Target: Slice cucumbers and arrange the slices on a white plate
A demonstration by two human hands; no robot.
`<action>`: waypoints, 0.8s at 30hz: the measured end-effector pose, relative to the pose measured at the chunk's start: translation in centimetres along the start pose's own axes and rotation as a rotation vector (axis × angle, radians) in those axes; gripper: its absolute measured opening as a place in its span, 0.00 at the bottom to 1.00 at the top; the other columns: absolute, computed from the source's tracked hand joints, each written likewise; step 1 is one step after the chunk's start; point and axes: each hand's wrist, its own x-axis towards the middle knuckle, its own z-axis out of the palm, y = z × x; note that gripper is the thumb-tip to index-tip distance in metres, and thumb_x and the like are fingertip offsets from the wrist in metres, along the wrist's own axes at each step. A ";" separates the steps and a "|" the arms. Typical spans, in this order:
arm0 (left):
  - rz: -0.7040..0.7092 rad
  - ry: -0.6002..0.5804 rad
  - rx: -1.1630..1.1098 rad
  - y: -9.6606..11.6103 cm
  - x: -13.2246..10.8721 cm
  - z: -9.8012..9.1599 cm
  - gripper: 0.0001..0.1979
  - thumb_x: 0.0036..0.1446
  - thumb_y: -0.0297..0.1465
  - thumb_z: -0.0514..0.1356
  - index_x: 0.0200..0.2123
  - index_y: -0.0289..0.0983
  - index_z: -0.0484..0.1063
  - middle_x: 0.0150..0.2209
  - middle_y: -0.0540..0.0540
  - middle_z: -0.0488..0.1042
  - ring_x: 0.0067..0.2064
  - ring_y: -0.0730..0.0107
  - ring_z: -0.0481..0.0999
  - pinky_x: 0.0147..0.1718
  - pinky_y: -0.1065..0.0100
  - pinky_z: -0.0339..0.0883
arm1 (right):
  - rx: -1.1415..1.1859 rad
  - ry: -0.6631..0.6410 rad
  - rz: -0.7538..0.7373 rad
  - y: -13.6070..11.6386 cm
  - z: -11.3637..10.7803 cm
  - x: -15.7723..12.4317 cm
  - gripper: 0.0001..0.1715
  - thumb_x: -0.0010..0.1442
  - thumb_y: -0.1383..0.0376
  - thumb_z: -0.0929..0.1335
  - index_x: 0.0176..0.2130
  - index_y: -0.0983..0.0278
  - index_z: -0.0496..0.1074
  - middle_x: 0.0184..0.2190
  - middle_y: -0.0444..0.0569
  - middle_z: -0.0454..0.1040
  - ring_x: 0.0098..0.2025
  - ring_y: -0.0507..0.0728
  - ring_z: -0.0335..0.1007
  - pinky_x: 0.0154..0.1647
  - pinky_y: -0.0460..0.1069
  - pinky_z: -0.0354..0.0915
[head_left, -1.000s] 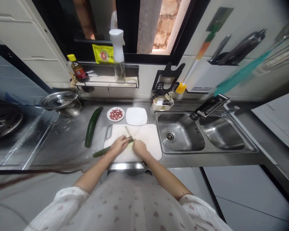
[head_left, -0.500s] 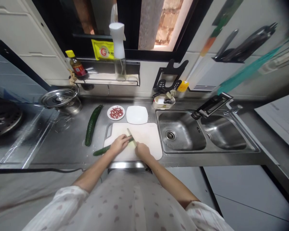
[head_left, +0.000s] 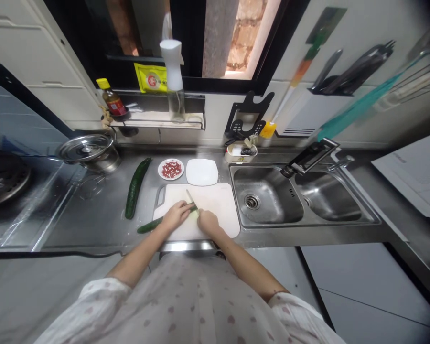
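My left hand [head_left: 176,215] is closed over a green cucumber [head_left: 149,226] that lies slantwise across the white cutting board [head_left: 220,205], its tail end reaching past the board's left edge. In my right hand [head_left: 207,223] is a kitchen knife [head_left: 191,198], its blade pointing up and to the left, at the cucumber's right end. Pale green cut pieces seem to lie beside the blade, too small to make out well. The knife's handle is hidden in my fist. A second, whole cucumber [head_left: 137,188] rests on the counter left of the board.
Behind the board stand a plate of chopped red pieces [head_left: 171,169] and a white square dish [head_left: 201,172]. A double sink [head_left: 268,196] adjoins on the right. A lidded steel pot [head_left: 89,150] stands at the left, below a shelf with bottles.
The whole view has shifted slightly. Both hands stay at the cucumber, and the knife remains at its right end with only a small movement.
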 end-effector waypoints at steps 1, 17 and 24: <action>-0.003 -0.005 0.001 0.0 0.0 0.0 0.19 0.63 0.33 0.51 0.56 0.43 0.69 0.41 0.44 0.69 0.42 0.68 0.69 0.45 0.66 0.65 | -0.002 -0.004 0.003 0.2 0.2 -0.3 0.19 0.62 0.72 0.56 0.49 0.69 0.68 0.41 0.59 0.75 0.45 0.58 0.72 0.44 0.49 0.64; -0.022 -0.021 0.009 -0.2 0.0 0.1 0.19 0.62 0.33 0.51 0.56 0.44 0.69 0.42 0.45 0.68 0.42 0.68 0.69 0.44 0.66 0.66 | -0.005 -0.004 0.001 0.1 0.4 -0.1 0.18 0.63 0.73 0.56 0.49 0.69 0.68 0.42 0.59 0.75 0.46 0.58 0.72 0.44 0.48 0.64; -0.014 -0.006 0.007 -0.1 -0.1 0.1 0.19 0.62 0.32 0.51 0.55 0.44 0.70 0.41 0.45 0.69 0.42 0.69 0.69 0.44 0.67 0.65 | -0.007 -0.030 0.017 -0.2 -0.1 0.2 0.18 0.63 0.71 0.57 0.50 0.69 0.67 0.43 0.59 0.75 0.47 0.57 0.71 0.44 0.49 0.64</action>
